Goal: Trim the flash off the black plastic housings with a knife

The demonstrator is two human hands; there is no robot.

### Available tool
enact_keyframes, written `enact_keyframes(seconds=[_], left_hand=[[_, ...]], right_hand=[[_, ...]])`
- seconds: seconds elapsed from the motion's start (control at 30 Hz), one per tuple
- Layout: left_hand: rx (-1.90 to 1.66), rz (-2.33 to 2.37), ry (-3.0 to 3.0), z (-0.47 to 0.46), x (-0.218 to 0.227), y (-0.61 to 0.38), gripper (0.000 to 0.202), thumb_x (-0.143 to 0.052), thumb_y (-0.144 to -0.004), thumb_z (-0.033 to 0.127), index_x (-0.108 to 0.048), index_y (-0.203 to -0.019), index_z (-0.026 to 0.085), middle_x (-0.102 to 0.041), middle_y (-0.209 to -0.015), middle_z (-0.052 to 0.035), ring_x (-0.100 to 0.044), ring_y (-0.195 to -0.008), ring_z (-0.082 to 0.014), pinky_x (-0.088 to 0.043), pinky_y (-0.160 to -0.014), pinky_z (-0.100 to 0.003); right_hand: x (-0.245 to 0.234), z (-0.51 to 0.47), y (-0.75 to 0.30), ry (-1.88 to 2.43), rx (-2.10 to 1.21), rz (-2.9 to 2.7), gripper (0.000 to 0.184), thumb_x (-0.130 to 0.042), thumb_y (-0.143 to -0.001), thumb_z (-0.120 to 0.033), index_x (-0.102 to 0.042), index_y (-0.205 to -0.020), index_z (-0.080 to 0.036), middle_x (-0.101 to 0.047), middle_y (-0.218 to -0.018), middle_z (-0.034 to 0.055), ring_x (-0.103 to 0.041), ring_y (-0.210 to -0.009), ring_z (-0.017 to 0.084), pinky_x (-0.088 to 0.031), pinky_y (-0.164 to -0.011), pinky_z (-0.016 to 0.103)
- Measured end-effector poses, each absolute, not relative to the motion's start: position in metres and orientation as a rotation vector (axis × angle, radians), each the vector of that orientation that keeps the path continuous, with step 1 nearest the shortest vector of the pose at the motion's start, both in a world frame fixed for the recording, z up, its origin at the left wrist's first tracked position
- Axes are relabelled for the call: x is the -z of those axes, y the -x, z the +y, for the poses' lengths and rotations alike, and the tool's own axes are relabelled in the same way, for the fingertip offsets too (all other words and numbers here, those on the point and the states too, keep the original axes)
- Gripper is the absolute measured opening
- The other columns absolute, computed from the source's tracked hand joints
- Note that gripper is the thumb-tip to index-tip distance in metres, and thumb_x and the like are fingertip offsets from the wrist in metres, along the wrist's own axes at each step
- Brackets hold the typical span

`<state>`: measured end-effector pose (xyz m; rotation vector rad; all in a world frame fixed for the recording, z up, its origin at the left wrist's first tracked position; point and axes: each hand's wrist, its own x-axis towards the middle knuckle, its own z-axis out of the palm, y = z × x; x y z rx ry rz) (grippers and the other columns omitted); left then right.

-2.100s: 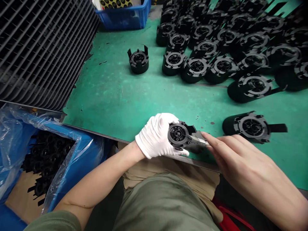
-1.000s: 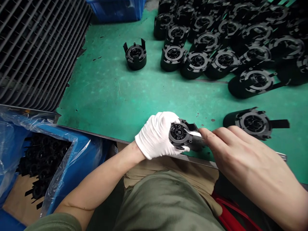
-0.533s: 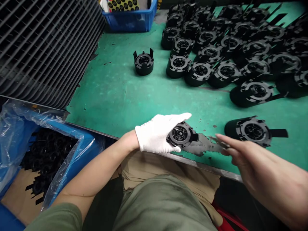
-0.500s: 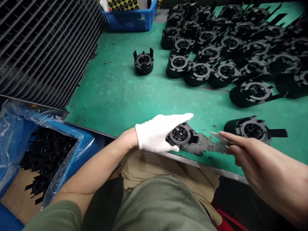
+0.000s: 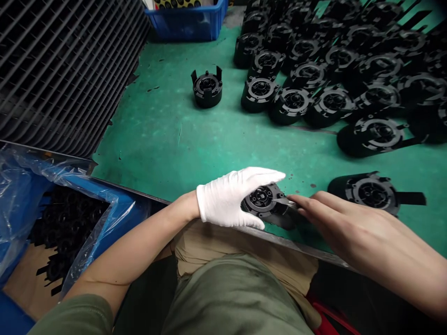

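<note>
Down at lower centre, right by the tabletop (image 5: 209, 144) near edge: black round housing (image 5: 263, 202), face tilted up toward the camera, wrapped in gloved left hand (image 5: 226, 200) grip. Right hand (image 5: 335, 228) pinching a small blade (image 5: 284, 201) against it. Open green room above, up to parts (image 5: 314, 70).

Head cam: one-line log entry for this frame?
left hand: gloved, holds black round part | right hand: bare, thin blade on part | bench edge
</note>
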<state>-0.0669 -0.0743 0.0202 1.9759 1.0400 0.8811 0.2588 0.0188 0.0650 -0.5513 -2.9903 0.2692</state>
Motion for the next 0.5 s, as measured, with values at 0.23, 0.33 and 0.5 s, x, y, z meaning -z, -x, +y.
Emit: enact_keyframes(seconds=[0.23,0.33,0.5], left_hand=[[-0.861,1.081,-1.978,-0.072,-0.013,0.066,0.107,-0.099,-0.095,0.063,-0.051,-0.184,0.027,-0.067,-0.176,-0.0247,-0.066,-0.165,-0.0471,-0.057,-0.14,-0.07],[-0.895,1.053,-1.98,-0.072,-0.013,0.067,0.106,-0.098,-0.096,0.063,-0.05,-0.184,0.028,-0.067,-0.176,-0.0235,-0.066,-0.165,-0.0461,-0.057,-0.14,-0.068],[-0.894,1.033,-1.983,-0.073,-0.014,0.067,0.104,-0.095,-0.1,0.062,-0.048,-0.185,0.025,-0.065,-0.178,-0.0233,-0.064,-0.167,-0.0443,-0.054,-0.143,-0.064]], right_hand=[[-0.087,0.033,-0.242,0.147,-0.067,-3.007,0.054,-0.042,-0.103,0.0,-0.065,-0.15,-0.016,-0.073,-0.095,0.0048,-0.076,-0.072,0.02,-0.054,-0.054,0.032],[-0.091,0.039,-0.239,0.076,-0.101,-3.004,0.056,-0.045,-0.101,0.001,-0.067,-0.15,-0.016,-0.075,-0.096,0.0051,-0.078,-0.074,0.02,-0.057,-0.056,0.032],[-0.091,0.046,-0.242,0.035,-0.129,-3.042,0.056,-0.046,-0.104,-0.001,-0.072,-0.151,-0.017,-0.08,-0.101,0.0087,-0.081,-0.082,0.022,-0.06,-0.059,0.032]])
